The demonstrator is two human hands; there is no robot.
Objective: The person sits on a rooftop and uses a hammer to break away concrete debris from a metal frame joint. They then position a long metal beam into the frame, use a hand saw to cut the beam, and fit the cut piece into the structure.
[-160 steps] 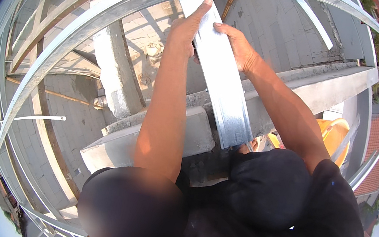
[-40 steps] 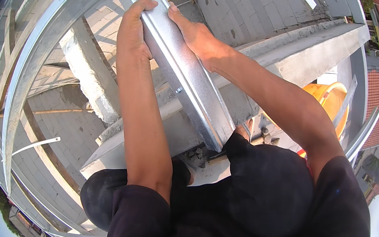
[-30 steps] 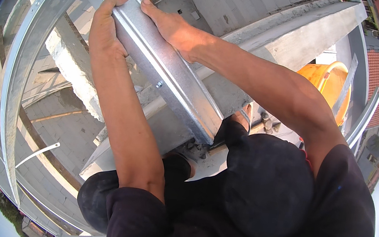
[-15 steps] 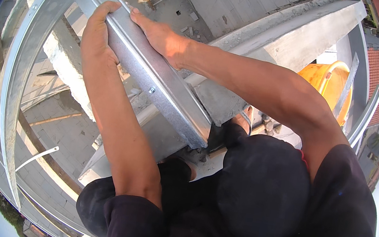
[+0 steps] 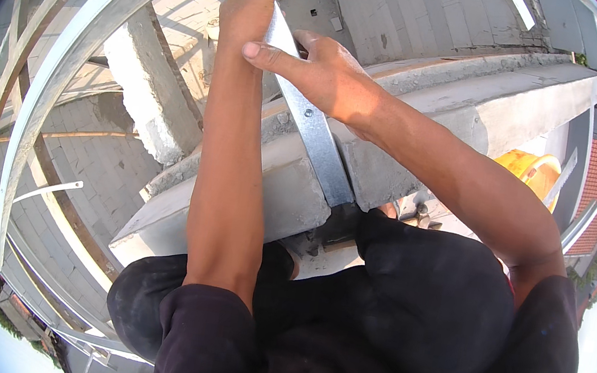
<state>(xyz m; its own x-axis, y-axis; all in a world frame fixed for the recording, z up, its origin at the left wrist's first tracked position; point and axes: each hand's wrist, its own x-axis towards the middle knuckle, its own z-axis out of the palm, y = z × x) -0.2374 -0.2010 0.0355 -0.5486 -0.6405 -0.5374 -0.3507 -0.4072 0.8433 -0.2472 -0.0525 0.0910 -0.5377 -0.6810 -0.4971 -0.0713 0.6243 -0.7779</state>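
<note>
A shiny galvanized steel channel (image 5: pixel 312 124) slopes from the upper middle toward my knees. Its flat side with a small screw faces up, and its near end sits in a gap of the concrete beam (image 5: pixel 279 190). My left hand (image 5: pixel 248 18) is closed around the channel's far part, fingers curled over it. Just nearer to me, my right hand (image 5: pixel 329 76) grips the same channel, its thumb laid across the face and the other fingers partly hidden behind. Beyond my left hand, the channel meets a long curved-looking steel rail (image 5: pixel 78 45).
The rough concrete beam continues to the right (image 5: pixel 531 105). A yellow bucket (image 5: pixel 526 169) stands at the right, with metal strips (image 5: pixel 587 219) beside it. Left are a broken-edged concrete piece (image 5: pixel 147 93) and wooden timbers (image 5: pixel 56 202). A floor lies far below, past the beam.
The channel has rolled so its screw-bearing side faces up, and it stands steeper, its near end now down in the beam gap. Both hands have shifted right; my right thumb now crosses it.
</note>
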